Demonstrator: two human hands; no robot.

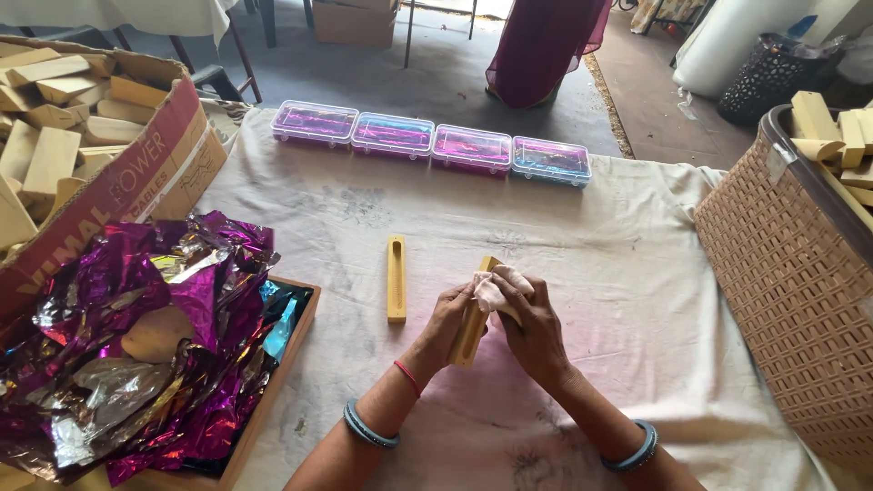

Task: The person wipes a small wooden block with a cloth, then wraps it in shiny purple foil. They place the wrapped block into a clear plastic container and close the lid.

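A cream cloth-covered counter (582, 236) filled the view over a grey concrete floor (436, 73). Far left of the hands sat a cardboard box of pale wooden blocks (82, 136), and below it a wooden tray of crumpled purple foil (136, 345). Far right stood a tan woven basket (791, 291). Ahead lay four clear plastic cases (432, 144). The left hand (447, 320) was clamped on a long yellow wooden block (473, 327), held just above the counter; the right hand (532, 323) pressed a small pinkish rag (496, 291) on it. Another yellow slotted wooden piece (396, 278) lay just left.
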